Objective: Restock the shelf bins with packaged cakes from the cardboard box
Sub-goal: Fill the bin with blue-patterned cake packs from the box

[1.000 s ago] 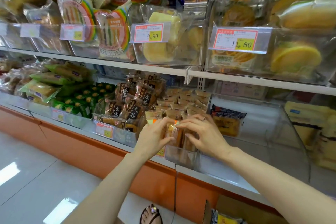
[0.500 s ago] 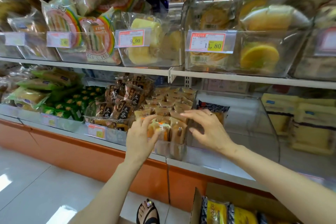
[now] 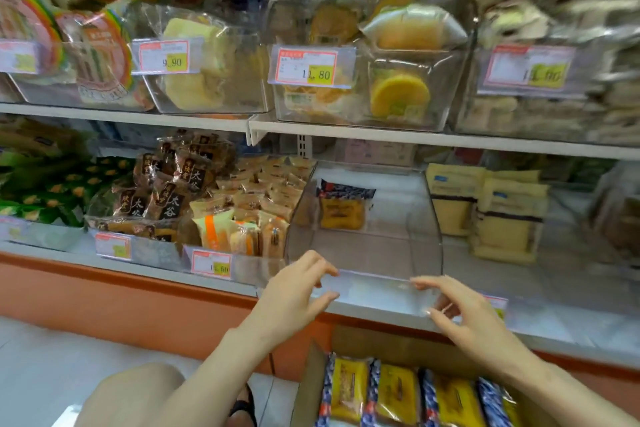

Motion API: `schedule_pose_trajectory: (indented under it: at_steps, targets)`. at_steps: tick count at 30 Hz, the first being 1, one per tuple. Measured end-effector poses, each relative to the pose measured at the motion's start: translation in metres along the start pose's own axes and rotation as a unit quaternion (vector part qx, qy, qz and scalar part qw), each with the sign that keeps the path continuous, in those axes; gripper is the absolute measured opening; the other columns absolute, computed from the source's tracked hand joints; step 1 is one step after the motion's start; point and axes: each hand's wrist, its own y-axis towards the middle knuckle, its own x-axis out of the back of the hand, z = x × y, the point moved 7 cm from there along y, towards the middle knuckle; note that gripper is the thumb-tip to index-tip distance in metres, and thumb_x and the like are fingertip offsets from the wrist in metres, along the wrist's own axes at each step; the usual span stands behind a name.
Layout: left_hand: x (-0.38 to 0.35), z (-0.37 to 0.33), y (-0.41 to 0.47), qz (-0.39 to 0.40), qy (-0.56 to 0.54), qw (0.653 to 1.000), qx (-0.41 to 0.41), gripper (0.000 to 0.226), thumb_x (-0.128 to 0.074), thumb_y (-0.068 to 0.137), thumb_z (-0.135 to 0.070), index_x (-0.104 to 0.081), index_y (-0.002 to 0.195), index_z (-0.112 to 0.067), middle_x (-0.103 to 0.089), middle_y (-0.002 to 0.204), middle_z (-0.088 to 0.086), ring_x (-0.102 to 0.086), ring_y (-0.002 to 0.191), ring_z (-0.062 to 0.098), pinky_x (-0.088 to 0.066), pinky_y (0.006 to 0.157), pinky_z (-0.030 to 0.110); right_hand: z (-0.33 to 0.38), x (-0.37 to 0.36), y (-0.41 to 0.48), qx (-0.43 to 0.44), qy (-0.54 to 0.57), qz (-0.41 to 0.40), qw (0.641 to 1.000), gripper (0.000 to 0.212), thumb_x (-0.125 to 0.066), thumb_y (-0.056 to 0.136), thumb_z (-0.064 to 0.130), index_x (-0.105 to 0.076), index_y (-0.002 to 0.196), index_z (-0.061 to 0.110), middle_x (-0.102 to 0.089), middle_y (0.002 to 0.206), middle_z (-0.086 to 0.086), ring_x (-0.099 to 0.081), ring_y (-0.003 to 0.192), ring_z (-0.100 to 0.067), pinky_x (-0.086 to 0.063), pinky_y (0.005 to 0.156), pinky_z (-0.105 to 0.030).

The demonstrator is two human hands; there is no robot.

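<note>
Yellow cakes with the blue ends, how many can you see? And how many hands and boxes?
Yellow cakes: 5 (1 in the clear bin, 4 showing in the cardboard box)
Hands: 2 (left hand, right hand)
Cardboard box: 1
Total: 8

**Bright shop light, motion blur on the right**

Scene was brightly and evenly lit from overhead; shadows were soft and faint. White glare sat on the front lip of the clear bin (image 3: 374,282), and pale reflections lay on the floor (image 3: 52,343). Motion blur smeared the upper right bins (image 3: 561,28) and made the right price tag (image 3: 530,69) unreadable. The centre price tag (image 3: 311,66) was legible. Wide-angle distortion bowed the shelf edge (image 3: 450,139). The packaged cakes (image 3: 398,392) were fairly sharp.
</note>
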Motion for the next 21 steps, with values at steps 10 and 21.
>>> schedule_pose_trajectory:
  at_steps: [10, 21]
  targets:
    - [-0.02, -0.013, 0.019, -0.016, -0.017, 1.0, -0.004, 0.021, -0.059, 0.091, -0.026, -0.058, 0.109, -0.017, -0.051, 0.109, -0.007, -0.052, 0.086, 0.0, -0.046, 0.071, 0.022, -0.004, 0.028, -0.009, -0.022, 0.018, -0.037, 0.999, 0.032, -0.062, 0.088, 0.009, -0.061, 0.113, 0.029, -0.059, 0.105, 0.015, -0.056, 0.081, -0.008, -0.043, 0.068, -0.008]
    - [-0.158, -0.031, -0.004, 0.203, -0.06, 0.974, 0.08, 0.024, -0.056, 0.091, -0.027, -0.057, 0.113, -0.017, -0.06, 0.115, -0.001, -0.057, 0.105, 0.015, -0.047, 0.089, 0.031, -0.065, -0.012, -0.051, -0.11, -0.057, 0.122, 0.985, 0.028, -0.061, 0.09, 0.021, -0.06, 0.118, 0.028, -0.062, 0.112, 0.013, -0.057, 0.086, 0.0, -0.047, 0.08, -0.019]
